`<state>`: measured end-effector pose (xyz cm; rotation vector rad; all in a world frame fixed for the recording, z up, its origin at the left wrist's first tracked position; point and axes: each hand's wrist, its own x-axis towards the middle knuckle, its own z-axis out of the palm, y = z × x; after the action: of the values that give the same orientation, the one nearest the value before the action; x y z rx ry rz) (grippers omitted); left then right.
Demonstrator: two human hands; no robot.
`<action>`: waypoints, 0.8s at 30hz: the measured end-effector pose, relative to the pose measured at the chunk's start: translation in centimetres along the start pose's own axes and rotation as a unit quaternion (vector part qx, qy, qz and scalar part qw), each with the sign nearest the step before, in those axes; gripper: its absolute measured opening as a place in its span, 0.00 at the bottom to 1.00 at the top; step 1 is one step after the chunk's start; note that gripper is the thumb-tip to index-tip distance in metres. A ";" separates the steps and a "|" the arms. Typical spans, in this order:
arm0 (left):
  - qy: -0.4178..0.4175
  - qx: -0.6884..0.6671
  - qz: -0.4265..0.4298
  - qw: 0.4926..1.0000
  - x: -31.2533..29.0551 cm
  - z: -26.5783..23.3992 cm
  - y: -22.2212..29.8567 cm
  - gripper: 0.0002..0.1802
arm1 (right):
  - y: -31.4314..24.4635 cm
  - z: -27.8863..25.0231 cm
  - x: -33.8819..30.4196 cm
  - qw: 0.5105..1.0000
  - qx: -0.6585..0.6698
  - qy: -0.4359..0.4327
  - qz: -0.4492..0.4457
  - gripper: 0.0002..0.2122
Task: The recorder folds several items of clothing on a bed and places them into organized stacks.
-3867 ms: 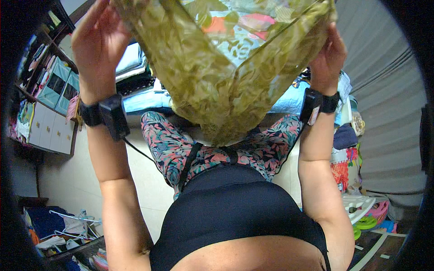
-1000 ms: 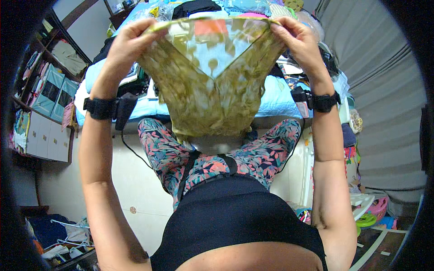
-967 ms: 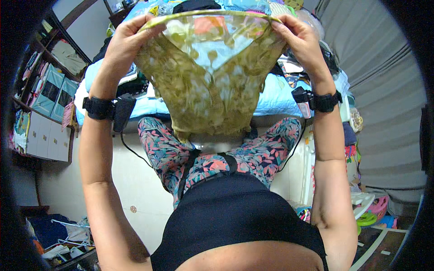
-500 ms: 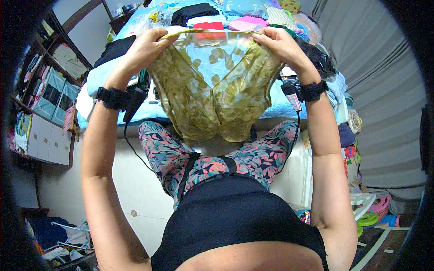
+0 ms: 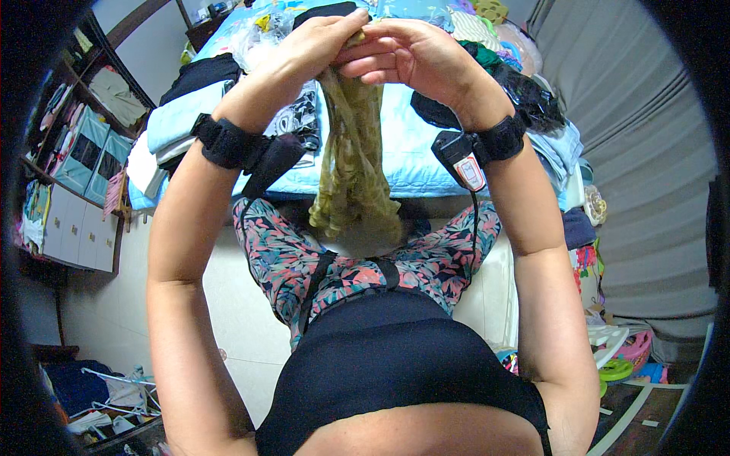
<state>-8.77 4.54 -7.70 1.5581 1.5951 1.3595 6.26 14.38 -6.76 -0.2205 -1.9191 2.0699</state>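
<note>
We hold the olive-green leaf-print garment (image 5: 353, 163) pinched closed at its top edge by our left hand (image 5: 304, 47) and right hand (image 5: 407, 55), fingers together. It hangs limp, so we judge it light, soft and best held at the edge. Behind the garment lies the light-blue bed (image 5: 414, 152) with clothes piles; left of the garment, shelves (image 5: 72, 163).

A thin olive-green leaf-patterned cloth (image 5: 353, 163) is gathered into a narrow hanging bunch, pinched at its top, dangling above the bed's edge.
</note>
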 end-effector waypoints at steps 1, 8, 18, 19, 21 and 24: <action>0.023 -0.019 -0.005 1.000 -0.5 0.2 0.5 0.28 | -0.1 0.2 0.0 1.000 0.020 -0.010 -0.008 0.17; -0.072 0.022 0.106 0.992 -0.3 -2.1 -1.7 0.22 | 0.6 0.1 0.9 0.997 0.012 -0.045 -0.055 0.17; -0.103 -0.085 0.028 0.991 -0.9 -4.3 3.2 0.13 | 11.9 -4.4 0.3 0.965 -0.247 0.014 -0.083 0.37; -0.099 -0.100 0.036 0.989 -0.9 -5.3 2.9 0.13 | 12.8 -2.8 0.0 0.956 -0.284 -0.038 -0.061 0.38; -0.118 -0.121 0.102 0.980 -0.8 -4.9 5.2 0.13 | 16.8 -3.3 -0.5 0.957 -0.281 -0.074 -0.005 0.33; -0.054 -0.100 0.069 0.991 -0.7 -6.4 3.7 0.12 | 19.3 -2.3 -1.7 0.980 -0.172 -0.055 0.089 0.32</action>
<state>-12.76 1.39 -2.32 1.6133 1.2651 1.4343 6.28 14.97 -26.23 -0.3733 -2.3999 1.8743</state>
